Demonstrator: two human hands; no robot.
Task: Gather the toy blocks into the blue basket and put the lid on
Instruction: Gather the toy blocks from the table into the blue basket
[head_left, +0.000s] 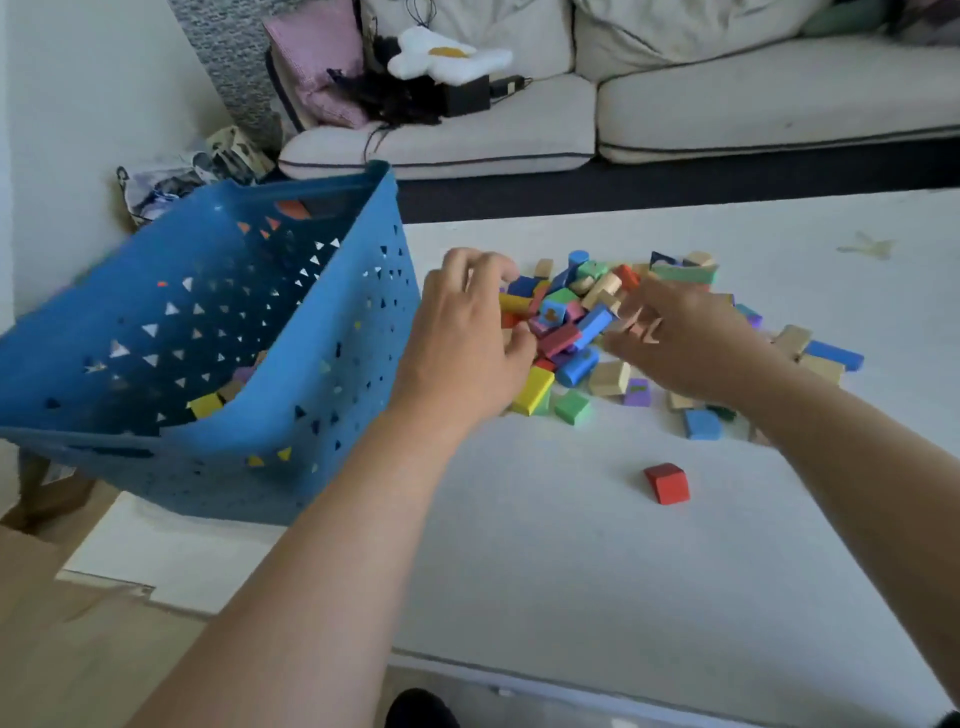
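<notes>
Blue basket: the blue basket (322, 395) stands at the left of the frame, on the left edge of the white desk (571, 561). It is tilted, with its mouth turned up and toward the left, and its long axis runs from the lower left toward the upper centre.
Basket contents: a few blocks lie in its low end, among them a yellow block (205, 405) with tan and purple ones beside it.
Block pile: the toy blocks (571, 322) lie heaped at the centre of the desk, just right of the basket's wall, in a spread that is wider than it is deep.
Strays: a red cube (667, 483) sits alone below the pile, and a long blue block (834, 355) lies at the right fringe, pointing left to right.
Left hand: the left hand (467, 338) is at the pile's left edge with its fingers curled over blocks — whether it grips one I cannot tell.
Right hand: the right hand (685, 348) is blurred — its fingers are stretched out onto the pile's right side, gripping nothing that shows.
Behind: a pale sofa (727, 104) runs across the top of the frame.
</notes>
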